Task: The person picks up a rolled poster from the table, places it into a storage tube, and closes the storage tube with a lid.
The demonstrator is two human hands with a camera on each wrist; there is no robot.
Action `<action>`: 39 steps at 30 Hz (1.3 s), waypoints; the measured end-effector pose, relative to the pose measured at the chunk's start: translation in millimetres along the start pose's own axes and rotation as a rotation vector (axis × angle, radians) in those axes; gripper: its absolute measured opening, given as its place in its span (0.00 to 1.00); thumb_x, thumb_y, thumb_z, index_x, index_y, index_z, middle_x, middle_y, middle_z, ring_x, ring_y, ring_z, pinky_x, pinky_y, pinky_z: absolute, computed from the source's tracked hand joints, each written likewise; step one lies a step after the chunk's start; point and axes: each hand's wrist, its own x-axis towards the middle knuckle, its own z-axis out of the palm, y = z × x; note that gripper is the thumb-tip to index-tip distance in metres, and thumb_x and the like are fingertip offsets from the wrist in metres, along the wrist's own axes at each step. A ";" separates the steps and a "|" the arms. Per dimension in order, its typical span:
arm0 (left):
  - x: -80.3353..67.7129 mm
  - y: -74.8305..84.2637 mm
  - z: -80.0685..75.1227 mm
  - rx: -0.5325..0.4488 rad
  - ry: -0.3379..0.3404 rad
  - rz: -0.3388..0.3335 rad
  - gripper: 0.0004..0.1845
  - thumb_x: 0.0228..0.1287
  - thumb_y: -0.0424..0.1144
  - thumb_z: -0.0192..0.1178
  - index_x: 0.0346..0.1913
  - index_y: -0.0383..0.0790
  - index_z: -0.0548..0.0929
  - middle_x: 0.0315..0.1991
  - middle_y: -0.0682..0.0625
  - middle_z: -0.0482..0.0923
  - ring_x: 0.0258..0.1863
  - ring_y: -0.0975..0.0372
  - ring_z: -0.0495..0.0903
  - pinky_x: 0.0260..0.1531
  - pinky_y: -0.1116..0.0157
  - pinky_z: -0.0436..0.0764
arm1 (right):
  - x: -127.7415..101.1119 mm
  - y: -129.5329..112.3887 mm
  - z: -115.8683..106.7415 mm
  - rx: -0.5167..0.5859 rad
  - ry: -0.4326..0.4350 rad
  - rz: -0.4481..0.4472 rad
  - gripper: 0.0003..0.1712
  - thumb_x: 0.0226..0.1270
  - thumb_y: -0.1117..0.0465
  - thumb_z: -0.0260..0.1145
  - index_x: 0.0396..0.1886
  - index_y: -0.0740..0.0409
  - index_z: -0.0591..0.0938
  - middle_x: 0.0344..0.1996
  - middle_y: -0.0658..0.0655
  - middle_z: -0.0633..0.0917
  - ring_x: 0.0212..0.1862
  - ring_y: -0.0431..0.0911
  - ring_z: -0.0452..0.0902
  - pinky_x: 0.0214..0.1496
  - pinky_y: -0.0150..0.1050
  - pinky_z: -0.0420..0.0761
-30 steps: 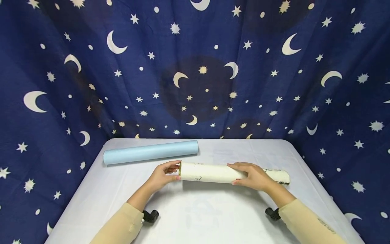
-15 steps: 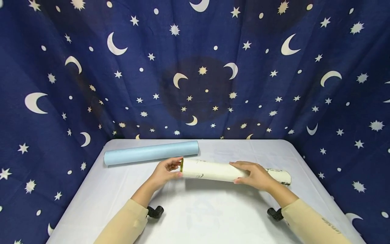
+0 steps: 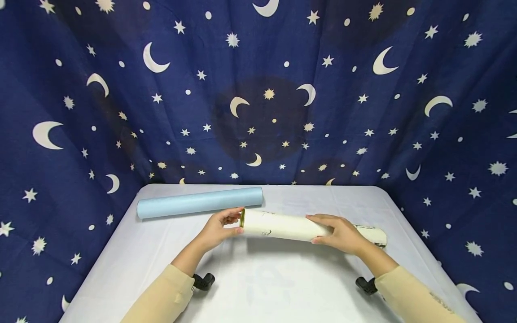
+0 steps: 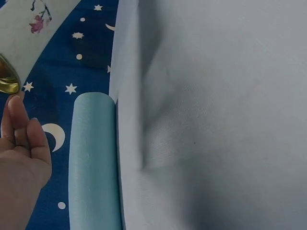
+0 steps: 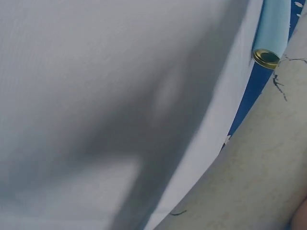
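Note:
A cream paper roll [image 3: 282,225] with faint ink drawings lies across the middle of the table, its left end raised a little. My left hand [image 3: 221,226] pinches that end at its gold cap [image 3: 241,219]. In the left wrist view the left hand's fingertips [image 4: 14,108] sit just under the gold cap [image 4: 6,81]. My right hand [image 3: 340,233] grips the roll right of its middle, fingers curled over the top. The right wrist view shows the cream roll [image 5: 254,167] close up, ending at the gold cap [image 5: 266,58].
A light blue roll [image 3: 199,202] lies along the far left of the table [image 3: 274,287], just behind my left hand. It also shows as the blue roll [image 4: 93,163] by the table edge. Two black clamps [image 3: 203,281] [image 3: 365,285] sit near the front. Star-patterned blue cloth hangs all around.
The left end of the cream roll has risen slightly and shifted a little right and away. Both hands have kept their hold.

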 end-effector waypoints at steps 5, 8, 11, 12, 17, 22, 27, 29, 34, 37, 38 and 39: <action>-0.3 1.7 0.7 0.048 -0.011 -0.003 0.35 0.57 0.34 0.74 0.69 0.36 0.74 0.55 0.39 0.80 0.55 0.42 0.77 0.61 0.47 0.73 | -2.6 0.6 -1.3 0.000 -0.008 0.007 0.41 0.50 0.41 0.80 0.67 0.38 0.79 0.62 0.45 0.80 0.65 0.52 0.74 0.64 0.56 0.74; -2.5 6.6 0.3 0.064 -0.014 -0.014 0.36 0.58 0.31 0.73 0.69 0.33 0.72 0.56 0.36 0.79 0.55 0.39 0.76 0.61 0.43 0.72 | -2.2 0.8 -0.5 0.008 -0.005 -0.008 0.41 0.50 0.42 0.80 0.66 0.39 0.79 0.62 0.46 0.81 0.65 0.52 0.74 0.64 0.56 0.74; -7.0 21.7 0.5 0.056 -0.023 -0.024 0.35 0.58 0.30 0.72 0.69 0.31 0.72 0.56 0.34 0.79 0.56 0.36 0.75 0.61 0.41 0.71 | -1.7 2.2 1.1 0.005 -0.001 -0.015 0.41 0.50 0.40 0.80 0.66 0.38 0.79 0.62 0.45 0.81 0.65 0.51 0.75 0.63 0.55 0.75; -8.2 26.6 1.0 0.051 -0.026 -0.027 0.35 0.59 0.31 0.72 0.69 0.30 0.72 0.56 0.33 0.79 0.55 0.35 0.75 0.61 0.40 0.71 | -1.9 2.7 1.4 0.003 0.002 -0.015 0.41 0.49 0.40 0.80 0.66 0.37 0.79 0.61 0.45 0.81 0.65 0.51 0.75 0.63 0.54 0.75; -10.8 36.5 2.7 0.026 -0.022 -0.035 0.35 0.58 0.32 0.73 0.68 0.30 0.73 0.55 0.34 0.79 0.54 0.36 0.75 0.61 0.38 0.69 | -2.7 3.5 1.9 -0.003 0.015 -0.026 0.41 0.48 0.43 0.81 0.66 0.39 0.80 0.61 0.46 0.82 0.64 0.52 0.76 0.63 0.56 0.75; -10.5 35.2 0.6 -0.005 -0.020 -0.034 0.35 0.56 0.31 0.74 0.67 0.28 0.74 0.54 0.34 0.80 0.55 0.33 0.73 0.61 0.39 0.69 | -1.5 3.4 2.4 0.002 0.020 -0.041 0.41 0.48 0.39 0.80 0.66 0.37 0.80 0.61 0.47 0.82 0.64 0.53 0.76 0.63 0.56 0.75; -10.5 35.9 0.4 0.006 -0.028 -0.032 0.35 0.56 0.32 0.74 0.67 0.29 0.74 0.54 0.36 0.80 0.55 0.34 0.74 0.61 0.39 0.70 | -1.5 3.6 2.6 0.003 0.015 -0.040 0.41 0.49 0.38 0.79 0.66 0.39 0.80 0.60 0.46 0.82 0.63 0.52 0.76 0.62 0.55 0.75; -11.0 36.1 0.7 0.023 -0.027 -0.033 0.34 0.56 0.32 0.74 0.67 0.30 0.75 0.54 0.36 0.80 0.55 0.35 0.74 0.61 0.39 0.69 | -1.8 3.5 2.6 0.004 0.011 -0.040 0.41 0.49 0.37 0.78 0.66 0.39 0.80 0.60 0.47 0.82 0.63 0.53 0.76 0.62 0.56 0.76; -12.4 36.8 1.6 0.044 -0.020 -0.023 0.34 0.57 0.32 0.73 0.67 0.31 0.74 0.54 0.35 0.80 0.54 0.36 0.75 0.60 0.38 0.69 | -1.6 2.8 2.3 0.015 0.004 -0.039 0.41 0.50 0.41 0.80 0.66 0.38 0.80 0.60 0.48 0.82 0.63 0.54 0.76 0.61 0.57 0.76; -13.4 38.1 1.6 0.055 -0.018 -0.019 0.34 0.58 0.32 0.72 0.67 0.31 0.74 0.54 0.35 0.80 0.54 0.36 0.75 0.60 0.39 0.70 | -1.0 2.5 1.9 0.014 -0.002 -0.038 0.40 0.50 0.45 0.81 0.66 0.37 0.79 0.60 0.48 0.82 0.63 0.54 0.76 0.61 0.57 0.76; -13.8 38.5 1.6 0.058 -0.020 -0.017 0.34 0.58 0.32 0.72 0.67 0.31 0.73 0.54 0.35 0.79 0.54 0.36 0.75 0.59 0.39 0.70 | -0.8 2.5 1.8 0.012 -0.006 -0.038 0.40 0.50 0.45 0.81 0.66 0.37 0.79 0.60 0.48 0.82 0.63 0.54 0.76 0.61 0.57 0.76; -14.3 39.2 1.5 0.066 -0.024 -0.015 0.34 0.58 0.32 0.72 0.68 0.31 0.73 0.54 0.35 0.80 0.54 0.36 0.75 0.59 0.39 0.70 | -0.8 2.6 1.6 0.007 -0.009 -0.038 0.40 0.50 0.44 0.81 0.66 0.36 0.79 0.60 0.48 0.82 0.63 0.54 0.76 0.61 0.57 0.76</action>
